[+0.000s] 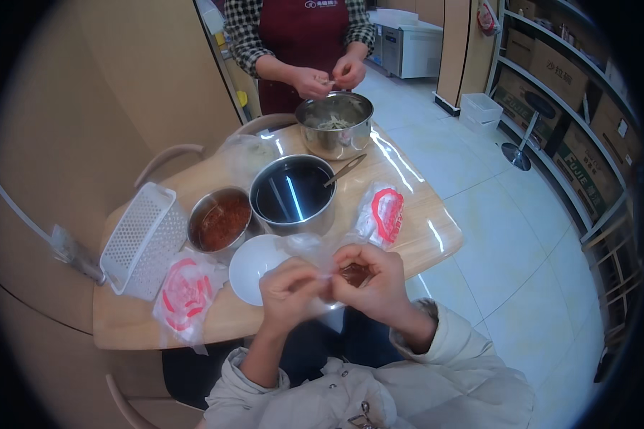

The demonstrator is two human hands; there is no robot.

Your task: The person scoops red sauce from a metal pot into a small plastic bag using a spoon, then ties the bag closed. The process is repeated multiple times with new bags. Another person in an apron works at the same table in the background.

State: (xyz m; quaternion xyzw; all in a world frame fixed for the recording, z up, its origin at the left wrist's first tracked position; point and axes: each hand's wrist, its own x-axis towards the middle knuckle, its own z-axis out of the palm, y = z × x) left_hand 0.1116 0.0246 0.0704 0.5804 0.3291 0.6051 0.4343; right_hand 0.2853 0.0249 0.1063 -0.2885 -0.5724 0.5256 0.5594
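Observation:
Over the table's near edge, my left hand (286,292) and my right hand (373,284) meet, both with pinched fingers. Between them is a small clear plastic bag (352,273) with something reddish-brown in it; the fingers partly cover it. Just beyond my left hand stands a white bowl (249,268). Farther back are a steel pot of reddish sauce (222,220) and a larger steel pot of dark liquid (291,191), with a ladle handle (346,170) leaning on its rim. A bundle of clear plastic bags with red print (381,214) lies beyond my right hand.
A white perforated basket (139,239) and another red-printed bag bundle (187,294) occupy the table's left side. Across the table (426,236), a person in a maroon apron (304,36) works with both hands above a steel pot (334,129) holding pale strips. Shelves with cartons (551,75) line the right.

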